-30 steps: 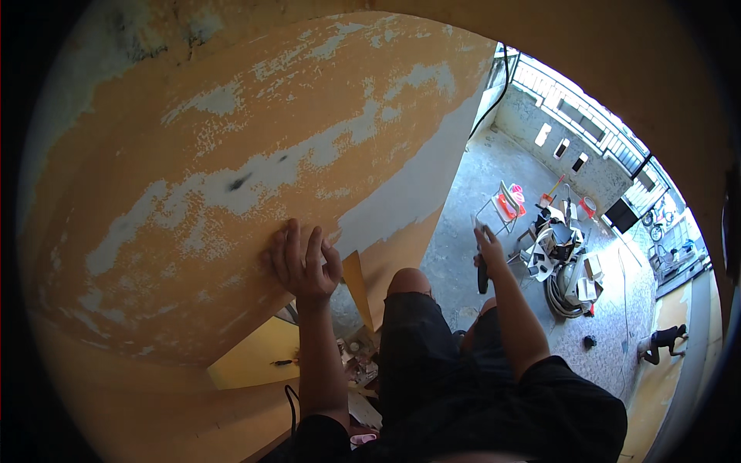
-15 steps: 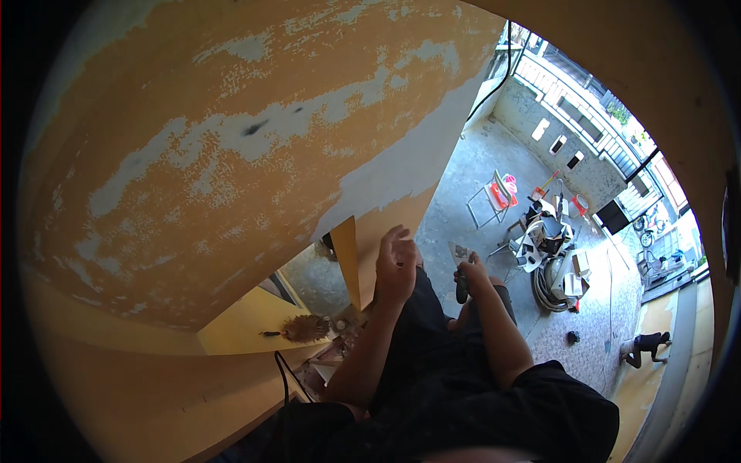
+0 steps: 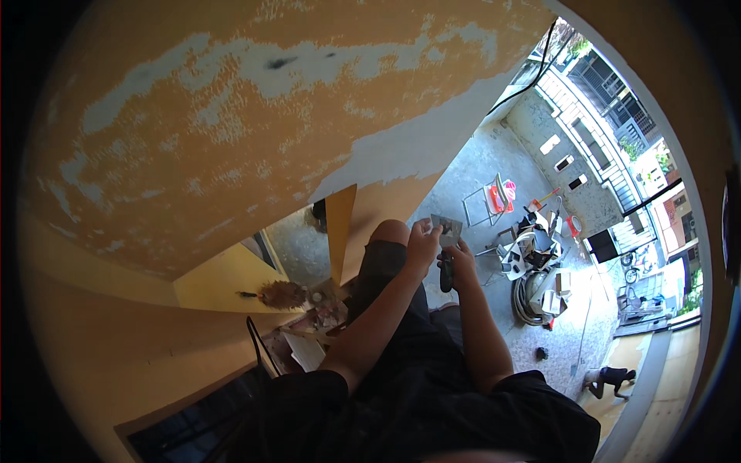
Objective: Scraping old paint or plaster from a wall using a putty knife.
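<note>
In front of my lap, my right hand (image 3: 461, 264) is closed around a putty knife (image 3: 449, 228) with a wide metal blade and a dark handle. The blade points up and away from me, with a dark smear on its face. My left hand (image 3: 421, 245) is at the blade's left edge, fingers bent and thumb against the metal; the far fingertips are partly hidden. Left of and above my hands spreads an orange-painted wall (image 3: 231, 147) with pale grey patches, including a broad smooth grey one (image 3: 394, 154) near its corner.
A feather duster (image 3: 282, 295) lies on the yellow ledge (image 3: 208, 289) at left. Far below, a folding chair (image 3: 486, 202) with red items and a heap of tools and coiled hose (image 3: 532, 297) stand on the floor. Another person (image 3: 614, 378) bends by the wall at lower right.
My left hand, raised and apart before, has come to the putty knife's blade. My right hand has turned the knife slightly upright. The view has shifted, and my knee shows now.
</note>
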`<state>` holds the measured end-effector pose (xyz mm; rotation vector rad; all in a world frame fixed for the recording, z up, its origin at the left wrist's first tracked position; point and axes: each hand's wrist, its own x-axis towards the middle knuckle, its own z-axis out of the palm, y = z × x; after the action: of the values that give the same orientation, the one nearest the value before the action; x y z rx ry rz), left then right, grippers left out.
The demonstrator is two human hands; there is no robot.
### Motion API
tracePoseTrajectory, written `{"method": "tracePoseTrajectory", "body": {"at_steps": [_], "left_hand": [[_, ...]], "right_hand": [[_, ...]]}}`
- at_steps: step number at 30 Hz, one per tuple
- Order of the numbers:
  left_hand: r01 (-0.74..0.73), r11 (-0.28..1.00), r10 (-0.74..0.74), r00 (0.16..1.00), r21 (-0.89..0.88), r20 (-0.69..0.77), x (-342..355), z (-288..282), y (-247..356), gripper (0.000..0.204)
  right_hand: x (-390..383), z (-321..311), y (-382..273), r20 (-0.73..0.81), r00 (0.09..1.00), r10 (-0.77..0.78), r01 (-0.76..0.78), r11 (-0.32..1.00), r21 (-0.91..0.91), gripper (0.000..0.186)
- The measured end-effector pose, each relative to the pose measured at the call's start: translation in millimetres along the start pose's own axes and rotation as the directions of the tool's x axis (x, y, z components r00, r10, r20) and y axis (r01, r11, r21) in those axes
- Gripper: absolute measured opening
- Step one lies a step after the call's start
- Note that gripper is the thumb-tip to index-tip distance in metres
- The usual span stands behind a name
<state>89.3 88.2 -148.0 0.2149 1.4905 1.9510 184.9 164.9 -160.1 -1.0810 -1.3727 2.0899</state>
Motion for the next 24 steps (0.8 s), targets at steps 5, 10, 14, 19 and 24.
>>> {"method": "tracePoseTrajectory", "body": {"at_steps": [5, 10, 14, 19, 24], "left_hand": [[0.101, 0.993, -0.098, 0.994, 0.061, -0.051, 0.6, 18.1, 13.7, 0.058], [0.061, 0.998, -0.063, 0.992, 0.024, 0.109, -10.3, 17.0, -4.4, 0.038], [0.020, 1.000, -0.020, 0.999, 0.003, -0.032, -14.2, 13.8, -7.8, 0.037], [0.030, 0.998, -0.031, 0.999, -0.058, -0.029, -1.5, 1.7, 13.8, 0.034], [0.008, 0.989, 0.004, 0.997, -0.145, 0.083, 3.2, 8.5, 74.8, 0.036]], "right_hand": [[-18.7, 13.9, -33.7, -0.011, 0.989, -0.146, 0.146, 0.989, 0.022, 0.062], [-30.4, 14.2, -37.9, 0.156, 0.975, -0.157, 0.163, 0.986, -0.029, 0.064], [-34.5, 20.6, -32.8, 0.174, 0.976, -0.134, 0.158, 0.979, -0.132, 0.064], [-59.9, 36.9, -52.7, 0.228, 0.972, -0.047, 0.125, 0.933, -0.339, 0.073], [-53.0, 27.6, -49.1, 0.248, 0.963, -0.104, 0.156, 0.967, -0.202, 0.066]]}}
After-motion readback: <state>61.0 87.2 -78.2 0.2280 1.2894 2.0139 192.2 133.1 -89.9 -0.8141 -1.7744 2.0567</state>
